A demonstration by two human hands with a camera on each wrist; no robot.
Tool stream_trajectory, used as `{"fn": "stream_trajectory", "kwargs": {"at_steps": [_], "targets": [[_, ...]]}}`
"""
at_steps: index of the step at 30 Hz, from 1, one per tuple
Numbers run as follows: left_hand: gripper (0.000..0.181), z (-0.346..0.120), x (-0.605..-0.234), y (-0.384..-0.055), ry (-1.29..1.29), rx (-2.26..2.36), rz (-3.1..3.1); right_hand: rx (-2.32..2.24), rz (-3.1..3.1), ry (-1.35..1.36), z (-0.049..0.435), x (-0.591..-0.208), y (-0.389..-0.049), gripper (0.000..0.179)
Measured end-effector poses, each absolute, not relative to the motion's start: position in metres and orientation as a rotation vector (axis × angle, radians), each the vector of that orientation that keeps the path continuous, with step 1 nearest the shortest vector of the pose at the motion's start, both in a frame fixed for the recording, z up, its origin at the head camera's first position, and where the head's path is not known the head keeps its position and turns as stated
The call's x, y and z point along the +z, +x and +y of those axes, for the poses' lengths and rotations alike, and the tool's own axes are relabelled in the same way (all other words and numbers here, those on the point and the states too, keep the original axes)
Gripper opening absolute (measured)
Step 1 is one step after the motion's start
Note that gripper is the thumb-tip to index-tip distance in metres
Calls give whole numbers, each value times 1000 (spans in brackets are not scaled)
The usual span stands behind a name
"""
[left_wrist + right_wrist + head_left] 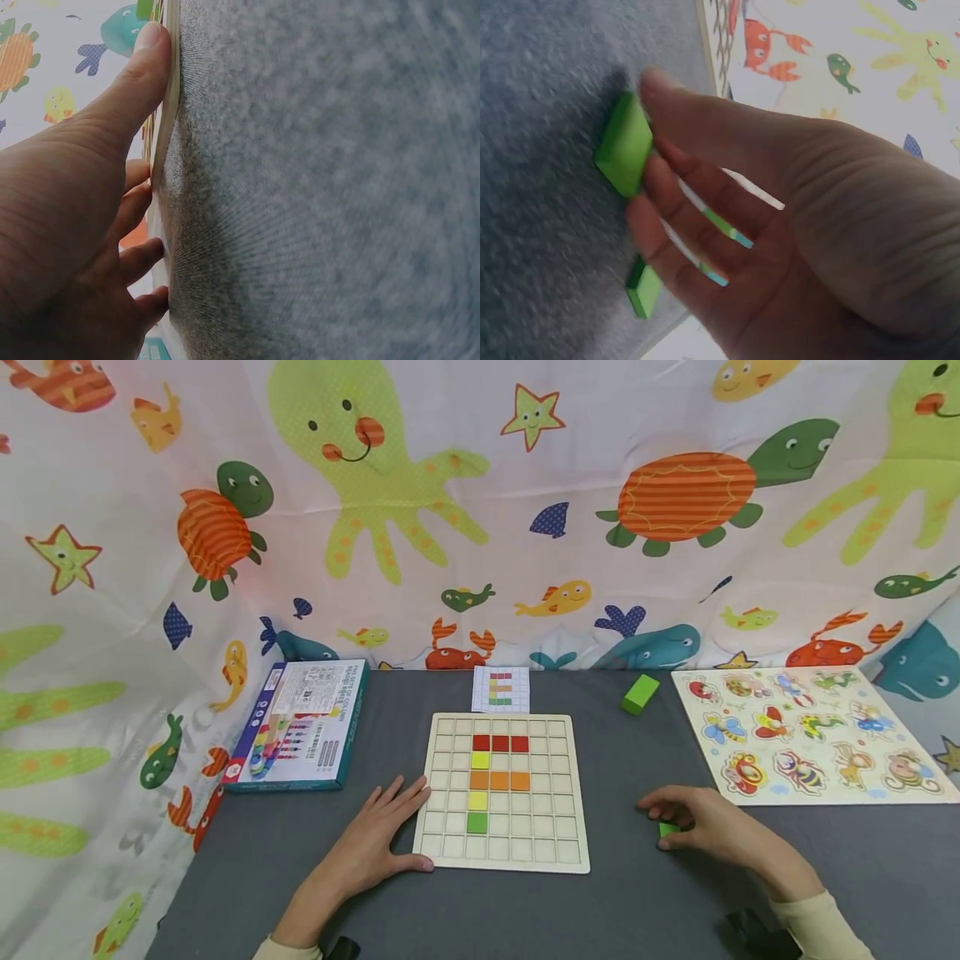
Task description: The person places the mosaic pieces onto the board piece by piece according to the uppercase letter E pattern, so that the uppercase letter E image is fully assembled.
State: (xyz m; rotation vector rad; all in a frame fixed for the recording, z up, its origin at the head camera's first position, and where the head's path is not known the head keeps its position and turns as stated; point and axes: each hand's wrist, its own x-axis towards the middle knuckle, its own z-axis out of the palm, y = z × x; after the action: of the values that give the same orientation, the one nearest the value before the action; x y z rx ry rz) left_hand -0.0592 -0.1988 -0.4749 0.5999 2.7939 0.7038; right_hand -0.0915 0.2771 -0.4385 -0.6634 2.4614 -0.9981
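Note:
A pale wooden grid board [530, 846] lies in the middle of the grey table, with red, orange, yellow and green square tiles [477, 781] in several of its cells. My left hand [382, 831] rests spread at the board's left edge; its thumb touches the rim [172, 82] in the left wrist view. Right of the board, my right hand [701, 827] pinches a green block [626, 146] between thumb and fingers, low over the table. Most of that block is hidden by the hand in the head view. Another green block [640, 694] lies farther back.
Behind the board lies a small pattern card [480, 689] with coloured squares. A boxed set [307, 727] is at the back left. To the right is a board of cartoon insect pictures [813, 735]. A cloth printed with sea animals [517, 577] hangs behind.

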Motion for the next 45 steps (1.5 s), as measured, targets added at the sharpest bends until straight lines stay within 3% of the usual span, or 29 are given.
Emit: {"fn": "stream_trajectory", "kwargs": {"at_steps": [17, 32, 45], "targets": [[102, -198, -473, -61, 590, 689, 2797, -968, 2614, -732, 263, -431, -101, 23], [103, -197, -476, -59, 586, 683, 2798, -996, 2619, -844, 179, -425, -120, 26], [103, -199, -474, -60, 599, 685, 2802, -1088, 2585, -977, 112, -436, -115, 24]]}}
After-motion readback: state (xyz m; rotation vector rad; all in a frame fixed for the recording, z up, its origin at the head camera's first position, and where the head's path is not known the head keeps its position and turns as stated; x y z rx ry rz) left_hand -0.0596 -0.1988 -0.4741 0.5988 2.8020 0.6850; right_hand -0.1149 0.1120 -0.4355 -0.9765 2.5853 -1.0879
